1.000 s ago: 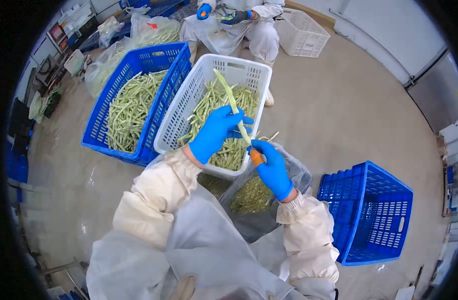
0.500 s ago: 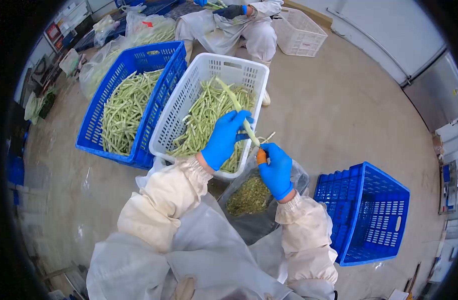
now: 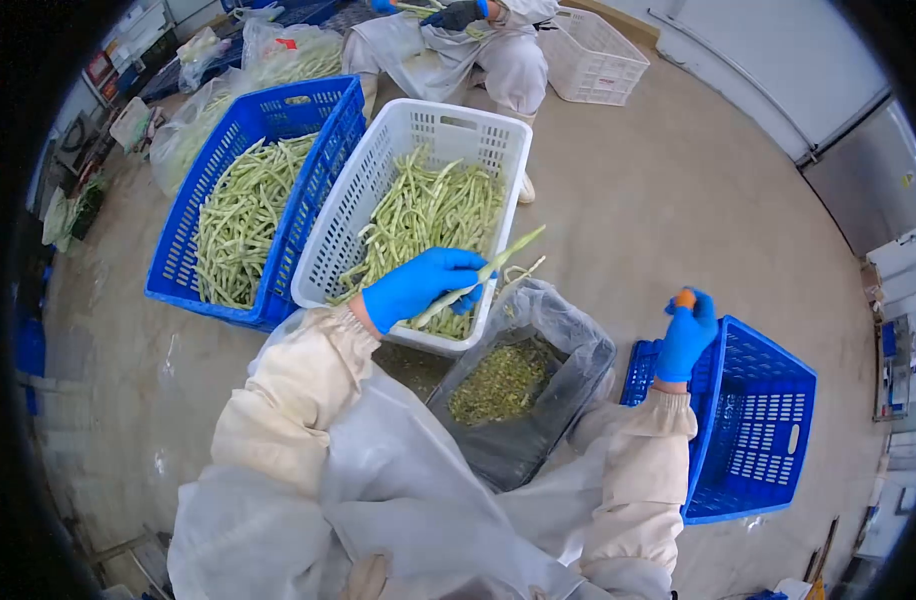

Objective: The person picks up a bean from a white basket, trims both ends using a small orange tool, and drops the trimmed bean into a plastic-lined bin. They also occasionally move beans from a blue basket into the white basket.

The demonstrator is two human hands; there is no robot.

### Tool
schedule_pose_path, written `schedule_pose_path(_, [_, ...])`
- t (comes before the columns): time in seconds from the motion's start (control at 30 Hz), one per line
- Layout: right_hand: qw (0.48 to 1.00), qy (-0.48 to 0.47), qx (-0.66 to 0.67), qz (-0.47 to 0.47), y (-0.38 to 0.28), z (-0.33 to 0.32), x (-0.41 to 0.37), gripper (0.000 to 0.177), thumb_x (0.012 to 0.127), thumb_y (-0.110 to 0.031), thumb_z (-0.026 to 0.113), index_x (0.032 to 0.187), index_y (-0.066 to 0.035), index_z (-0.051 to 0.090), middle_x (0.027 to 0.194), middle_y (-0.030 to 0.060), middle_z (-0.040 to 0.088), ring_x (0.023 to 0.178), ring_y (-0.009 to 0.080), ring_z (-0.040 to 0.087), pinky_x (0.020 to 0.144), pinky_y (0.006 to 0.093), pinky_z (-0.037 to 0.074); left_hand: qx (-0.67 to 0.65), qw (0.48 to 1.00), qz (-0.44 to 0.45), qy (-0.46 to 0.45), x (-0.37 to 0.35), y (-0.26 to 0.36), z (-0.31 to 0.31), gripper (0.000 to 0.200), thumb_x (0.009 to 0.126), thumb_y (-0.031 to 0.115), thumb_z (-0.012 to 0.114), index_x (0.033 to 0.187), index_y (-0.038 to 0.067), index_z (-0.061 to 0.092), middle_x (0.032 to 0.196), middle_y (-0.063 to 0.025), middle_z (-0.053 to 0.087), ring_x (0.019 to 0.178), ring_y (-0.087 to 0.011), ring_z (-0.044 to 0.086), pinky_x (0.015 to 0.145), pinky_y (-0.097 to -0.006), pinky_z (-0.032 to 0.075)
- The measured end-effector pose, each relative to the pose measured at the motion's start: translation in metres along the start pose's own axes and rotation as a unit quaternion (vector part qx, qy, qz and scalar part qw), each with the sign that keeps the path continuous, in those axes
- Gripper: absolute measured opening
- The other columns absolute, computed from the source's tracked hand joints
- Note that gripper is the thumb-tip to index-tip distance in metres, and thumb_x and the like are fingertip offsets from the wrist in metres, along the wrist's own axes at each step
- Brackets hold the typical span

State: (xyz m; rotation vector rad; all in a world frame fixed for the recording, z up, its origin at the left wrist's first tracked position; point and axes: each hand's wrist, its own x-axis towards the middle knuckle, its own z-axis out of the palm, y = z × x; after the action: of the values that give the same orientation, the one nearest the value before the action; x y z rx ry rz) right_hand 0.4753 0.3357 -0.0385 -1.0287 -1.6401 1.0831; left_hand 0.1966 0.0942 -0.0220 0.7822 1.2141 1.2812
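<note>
My left hand (image 3: 423, 287), in a blue glove, is closed around a long pale green bean (image 3: 519, 246) whose end points up and to the right. It hovers over the near side of a white crate (image 3: 313, 262) holding a heap of green beans (image 3: 433, 210). My right hand (image 3: 686, 335), also blue-gloved, is raised by the near-left rim of a blue crate (image 3: 768, 345). Its fingers are curled, and something orange shows at the fingertips; whether they hold anything is hidden. Between my hands, below, stands a lined grey bin (image 3: 568, 395) with green trimmings (image 3: 500, 385).
Left of the white crate, a stacked blue crate (image 3: 163, 270) holds more beans (image 3: 248, 215). Clear plastic bags (image 3: 193, 135) of beans lie behind it. Another person (image 3: 458, 60) sits opposite, hands at work. A white crate (image 3: 598, 60) stands at the back.
My right hand has parted from the bean and moved right, to the blue crate. My left hand has shifted slightly left and down, keeping the bean, which now tilts to the right.
</note>
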Motion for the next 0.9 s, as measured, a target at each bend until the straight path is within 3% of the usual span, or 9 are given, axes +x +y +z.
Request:
schedule_pose_path(0.1, [0.927, -0.18, -0.319, -0.077, 0.001, 0.018, -0.03, 0.018, 0.075, 0.002, 0.055, 0.093, 0.0, 0.057, 0.084, 0.0148, 0.059, 0.077, 0.0248, 0.061, 0.068, 0.0324, 0.047, 0.07, 0.997, -0.019, -0.005, 0.001, -0.008, -0.001, 0.021, 0.087, 0.012, 0.053, 0.1, -0.002, 0.06, 0.075, -0.0039, 0.058, 0.06, -0.0082, 0.052, 0.052, -0.0209, 0.042])
schedule_pose_path(0.17, [0.951, -0.217, -0.123, -0.182, -0.021, 0.046, -0.057, 0.027, 0.076, -0.002, 0.058, 0.103, 0.001, 0.057, 0.094, 0.0183, 0.058, 0.091, 0.034, 0.058, 0.073, 0.036, 0.047, 0.12, 0.992, -0.021, -0.04, -0.001, -0.007, 0.003, 0.021, 0.088, 0.013, 0.054, 0.102, 0.0, 0.062, 0.074, -0.0021, 0.059, 0.058, -0.0059, 0.05, 0.052, -0.0203, 0.041])
schedule_pose_path(0.27, [0.93, -0.241, -0.08, -0.265, -0.046, 0.065, -0.065, 0.033, 0.076, -0.004, 0.058, 0.109, -0.001, 0.055, 0.098, 0.0176, 0.057, 0.093, 0.0349, 0.056, 0.075, 0.0376, 0.046, 0.15, 0.987, -0.037, -0.05, -0.001, -0.006, 0.008, 0.023, 0.088, 0.014, 0.054, 0.106, 0.0, 0.061, 0.072, -0.0008, 0.059, 0.055, -0.0054, 0.049, 0.051, -0.0199, 0.04])
schedule_pose_path(0.5, [0.891, -0.315, -0.157, -0.287, -0.042, 0.066, -0.062, 0.03, 0.075, -0.005, 0.059, 0.104, -0.003, 0.056, 0.089, 0.0167, 0.058, 0.084, 0.0361, 0.054, 0.074, 0.0418, 0.044, 0.15, 0.988, -0.042, -0.022, 0.0, -0.008, 0.01, 0.025, 0.086, 0.013, 0.057, 0.108, 0.002, 0.061, 0.07, 0.0001, 0.058, 0.054, -0.0043, 0.047, 0.05, -0.0195, 0.039])
schedule_pose_path(0.6, [0.887, -0.295, -0.202, -0.291, -0.042, 0.072, -0.071, 0.014, 0.083, -0.005, 0.055, 0.097, -0.002, 0.058, 0.084, 0.0118, 0.061, 0.076, 0.0276, 0.058, 0.069, 0.0349, 0.046, 0.215, 0.976, 0.01, 0.023, -0.001, -0.007, 0.016, 0.024, 0.085, 0.012, 0.059, 0.107, 0.003, 0.062, 0.07, 0.001, 0.058, 0.055, -0.0034, 0.047, 0.049, -0.0194, 0.039])
schedule_pose_path(0.67, [0.96, -0.255, -0.06, -0.095, -0.041, 0.08, -0.079, 0.011, 0.086, -0.006, 0.054, 0.094, -0.001, 0.059, 0.078, 0.0069, 0.06, 0.072, 0.0184, 0.057, 0.068, 0.0317, 0.046, 0.175, 0.983, -0.006, 0.054, 0.0, -0.013, 0.017, 0.022, 0.084, 0.012, 0.06, 0.104, 0.004, 0.062, 0.074, 0.0006, 0.058, 0.061, -0.0047, 0.049, 0.054, -0.0208, 0.041])
schedule_pose_path(0.73, [0.973, -0.227, 0.04, -0.029, -0.051, 0.082, -0.078, 0.01, 0.086, -0.007, 0.054, 0.093, -0.001, 0.059, 0.078, 0.0059, 0.06, 0.071, 0.0154, 0.055, 0.068, 0.0284, 0.045, 0.172, 0.982, 0.039, 0.068, 0.007, -0.032, 0.024, 0.021, 0.084, 0.012, 0.06, 0.102, 0.003, 0.062, 0.075, 0.0, 0.058, 0.065, -0.0059, 0.051, 0.058, -0.0217, 0.042])
schedule_pose_path(0.8, [0.969, -0.2, 0.139, 0.037, -0.057, 0.087, -0.077, 0.01, 0.087, -0.007, 0.054, 0.093, 0.0, 0.059, 0.078, 0.0049, 0.061, 0.071, 0.0125, 0.053, 0.067, 0.0251, 0.043, 0.167, 0.979, 0.086, 0.086, 0.008, -0.041, 0.034, 0.02, 0.084, 0.013, 0.06, 0.101, 0.002, 0.062, 0.077, -0.0005, 0.058, 0.069, -0.007, 0.052, 0.062, -0.0225, 0.043])
schedule_pose_path(0.9, [0.904, -0.197, 0.356, 0.136, -0.059, 0.097, -0.079, 0.011, 0.087, -0.006, 0.053, 0.093, 0.001, 0.059, 0.078, 0.0016, 0.059, 0.069, 0.0129, 0.053, 0.065, 0.0263, 0.044, 0.004, 0.998, 0.019, 0.052, 0.003, -0.034, 0.041, 0.019, 0.087, 0.013, 0.055, 0.099, -0.001, 0.061, 0.083, -0.002, 0.059, 0.074, -0.0091, 0.054, 0.07, -0.0234, 0.044])
